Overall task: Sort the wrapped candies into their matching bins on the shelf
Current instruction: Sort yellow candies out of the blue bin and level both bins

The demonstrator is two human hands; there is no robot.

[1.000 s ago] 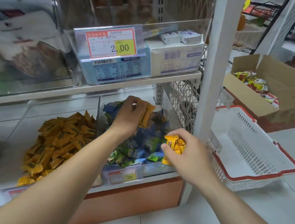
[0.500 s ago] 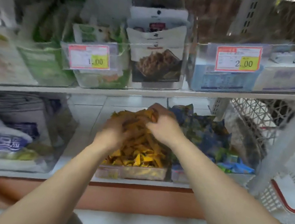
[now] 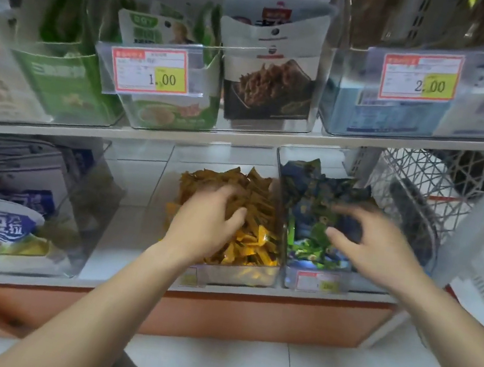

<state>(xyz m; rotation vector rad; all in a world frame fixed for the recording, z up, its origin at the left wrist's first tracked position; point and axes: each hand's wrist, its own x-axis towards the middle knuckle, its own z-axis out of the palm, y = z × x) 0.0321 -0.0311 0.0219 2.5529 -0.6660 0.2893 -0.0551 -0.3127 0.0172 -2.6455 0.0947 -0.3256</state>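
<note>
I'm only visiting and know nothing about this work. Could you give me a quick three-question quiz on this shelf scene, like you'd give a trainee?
1. True or false: the left hand and the right hand are both at the yellow candies.
2. The right-hand price tag reads: A) 1.00 B) 2.00 C) 5.00
3. Fill in: the blue and green candies lie in the bin to the ___ of the yellow candies.

Key: 1 false, since the right hand is over the blue and green candies; 2 B; 3 right.
</note>
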